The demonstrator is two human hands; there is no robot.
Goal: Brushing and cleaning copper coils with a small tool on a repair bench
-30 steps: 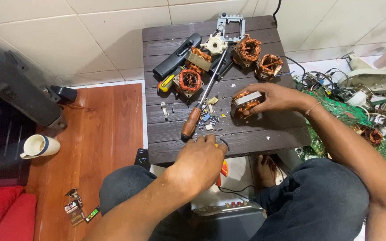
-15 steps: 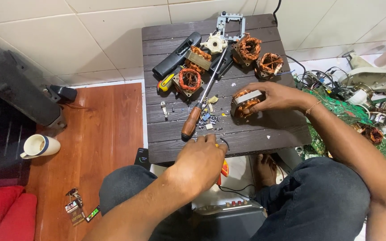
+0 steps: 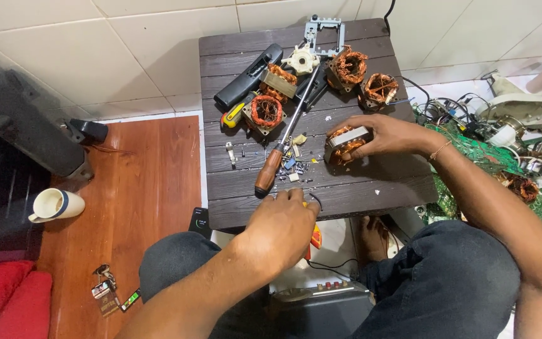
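My right hand [image 3: 389,135] grips a copper-wound motor core [image 3: 345,143] that rests on the dark slatted table [image 3: 371,182], right of the long wooden-handled screwdriver [image 3: 283,143]. My left hand [image 3: 281,227] is curled at the table's near edge, fingertips pinching something small and dark; I cannot tell what. Three more cores sit farther back.

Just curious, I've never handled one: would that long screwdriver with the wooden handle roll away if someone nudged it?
Probably a little: the screwdriver has a rounded handle and lies flat on the slatted table. The grooves and small scraps beside it would likely stop it. Its metal shaft looks stiff.
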